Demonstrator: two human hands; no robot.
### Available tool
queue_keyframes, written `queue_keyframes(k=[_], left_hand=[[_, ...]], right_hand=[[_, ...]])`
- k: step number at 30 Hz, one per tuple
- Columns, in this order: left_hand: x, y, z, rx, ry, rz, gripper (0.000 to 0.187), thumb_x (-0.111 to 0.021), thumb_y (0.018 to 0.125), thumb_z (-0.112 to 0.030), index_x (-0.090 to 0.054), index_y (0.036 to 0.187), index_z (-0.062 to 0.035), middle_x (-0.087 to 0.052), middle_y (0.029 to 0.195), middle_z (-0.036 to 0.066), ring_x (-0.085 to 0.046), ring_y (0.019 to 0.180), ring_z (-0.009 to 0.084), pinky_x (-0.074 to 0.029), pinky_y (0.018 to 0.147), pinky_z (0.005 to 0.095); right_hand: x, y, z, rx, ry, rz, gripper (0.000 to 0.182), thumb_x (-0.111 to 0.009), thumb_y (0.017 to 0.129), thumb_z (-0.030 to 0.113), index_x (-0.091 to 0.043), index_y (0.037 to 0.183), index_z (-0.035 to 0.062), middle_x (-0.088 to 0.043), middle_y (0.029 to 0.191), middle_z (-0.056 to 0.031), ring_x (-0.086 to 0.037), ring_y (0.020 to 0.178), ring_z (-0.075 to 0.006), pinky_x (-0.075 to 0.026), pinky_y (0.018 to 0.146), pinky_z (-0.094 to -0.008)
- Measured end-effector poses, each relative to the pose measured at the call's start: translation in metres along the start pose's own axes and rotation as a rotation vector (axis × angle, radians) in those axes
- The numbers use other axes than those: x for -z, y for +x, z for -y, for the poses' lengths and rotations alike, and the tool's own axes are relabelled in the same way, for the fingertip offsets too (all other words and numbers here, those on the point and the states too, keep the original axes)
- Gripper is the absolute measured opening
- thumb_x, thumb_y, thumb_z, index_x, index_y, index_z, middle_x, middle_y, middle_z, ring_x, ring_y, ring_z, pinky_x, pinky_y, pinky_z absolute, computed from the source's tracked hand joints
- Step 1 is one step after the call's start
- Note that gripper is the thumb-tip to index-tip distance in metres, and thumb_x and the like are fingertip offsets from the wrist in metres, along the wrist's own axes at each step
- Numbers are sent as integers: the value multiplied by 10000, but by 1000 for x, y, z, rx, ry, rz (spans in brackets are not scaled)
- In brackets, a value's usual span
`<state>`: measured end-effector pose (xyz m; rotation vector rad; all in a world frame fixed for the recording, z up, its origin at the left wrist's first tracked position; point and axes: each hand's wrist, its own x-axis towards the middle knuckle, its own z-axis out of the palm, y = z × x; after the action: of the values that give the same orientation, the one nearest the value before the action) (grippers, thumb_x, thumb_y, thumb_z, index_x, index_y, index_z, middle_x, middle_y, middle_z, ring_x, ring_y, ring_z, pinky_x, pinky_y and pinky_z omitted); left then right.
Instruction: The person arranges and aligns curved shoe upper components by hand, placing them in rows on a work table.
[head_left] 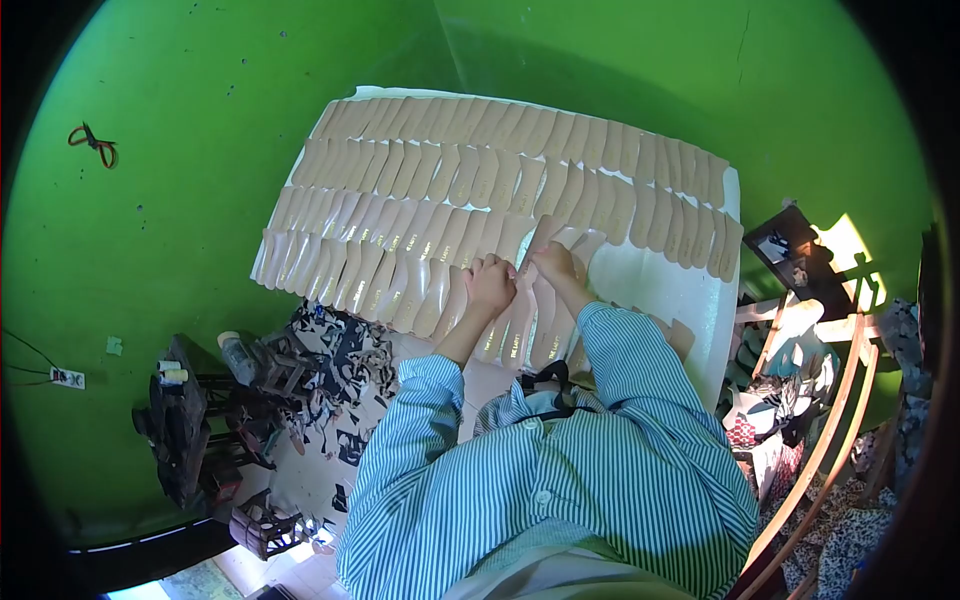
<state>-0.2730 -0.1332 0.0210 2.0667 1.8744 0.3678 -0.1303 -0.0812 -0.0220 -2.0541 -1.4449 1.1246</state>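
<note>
Rows of beige shoe insoles (480, 180), many stamped with gold lettering, overlap one another across a white board. My left hand (490, 286) lies over the lower rows near the middle, its fingers bent and pressed together at the edge of an insole (524, 290). Just to the right, my right hand (556, 264) pinches at the upper end of the same group of insoles. The two hands are close together, and their fingertips partly hide what they grip. More lettered insoles (518, 340) lie below the hands, towards my body.
The white board (660, 290) shows bare surface right of my right hand. Green walls stand behind it. Dark scraps (340, 370) litter the floor at left, beside a dark stand (180, 430). At right are a wooden frame (850, 400) and piled fabric (840, 530).
</note>
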Motion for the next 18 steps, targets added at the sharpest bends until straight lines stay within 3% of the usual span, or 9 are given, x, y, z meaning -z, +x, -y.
queue_keyframes(k=[2, 4, 5, 7, 8, 10, 15, 17, 18], left_hand=[[-6, 3, 3, -4, -11, -56, 135, -580, 682, -136, -632, 805, -160, -565, 916, 44, -487, 930, 230, -315, 821, 373], [-13, 12, 8, 183, -454, 30, 124, -552, 706, -112, -631, 800, -130, -612, 788, 67, -566, 757, 230, -408, 717, 348], [-17, 15, 11, 181, -453, 34, 124, -552, 706, -112, -631, 800, -130, -612, 788, 67, -566, 757, 230, -408, 717, 348], [-22, 19, 16, 144, -594, -29, 117, -529, 719, -63, -622, 789, -72, -615, 688, 64, -567, 595, 172, -441, 575, 287], [-25, 22, 17, 144, -595, -27, 117, -529, 719, -63, -622, 789, -72, -615, 688, 64, -567, 595, 172, -441, 575, 287], [-26, 25, 15, 271, -938, 48, 78, -557, 734, -26, -603, 796, -21, -596, 690, 42, -534, 593, 104, -418, 535, 233], [-22, 22, 11, 382, -1073, 61, 79, -602, 775, -47, -597, 852, -29, -577, 722, -5, -508, 613, 52, -407, 553, 186], [-24, 21, 15, 400, -1138, 43, 79, -607, 775, -45, -596, 851, -26, -572, 726, -6, -499, 606, 45, -401, 540, 176], [-22, 21, 16, 342, -1050, 29, 86, -606, 763, -68, -601, 846, -44, -565, 701, 1, -498, 610, 75, -398, 572, 226]], right_hand=[[-2, 0, -1, 44, 23, -143, 364, -634, 649, 327, -638, 823, 8, -625, 869, -205, -606, 842, -319, -465, 756, -374], [2, -5, 1, 51, 31, -190, 365, -630, 654, 351, -633, 772, 5, -629, 810, -193, -610, 806, -316, -470, 736, -376], [3, -8, 2, 62, 35, -232, 377, -626, 659, 374, -629, 722, 3, -632, 751, -180, -614, 771, -314, -476, 716, -377], [7, -6, 8, -39, 113, -116, 379, -608, 674, 379, -616, 677, 1, -624, 698, -167, -615, 694, -297, -484, 657, -370], [8, -5, 10, -135, 189, 1, 390, -591, 689, 385, -604, 632, -1, -616, 645, -153, -615, 617, -281, -492, 597, -363], [6, -6, 8, -151, 259, 29, 395, -568, 705, 386, -602, 612, 3, -606, 613, -143, -600, 551, -256, -484, 537, -347], [5, 1, 2, -215, 363, 99, 336, -535, 737, 338, -615, 651, 23, -581, 566, -110, -530, 403, -188, -444, 414, -313], [9, -4, 5, -211, 515, 137, 232, -564, 776, 254, -543, 689, 39, -501, 524, -32, -447, 383, -117, -331, 312, -254], [9, -6, 5, -213, 515, 138, 232, -564, 776, 254, -543, 689, 39, -501, 524, -32, -447, 383, -117, -331, 312, -254]])
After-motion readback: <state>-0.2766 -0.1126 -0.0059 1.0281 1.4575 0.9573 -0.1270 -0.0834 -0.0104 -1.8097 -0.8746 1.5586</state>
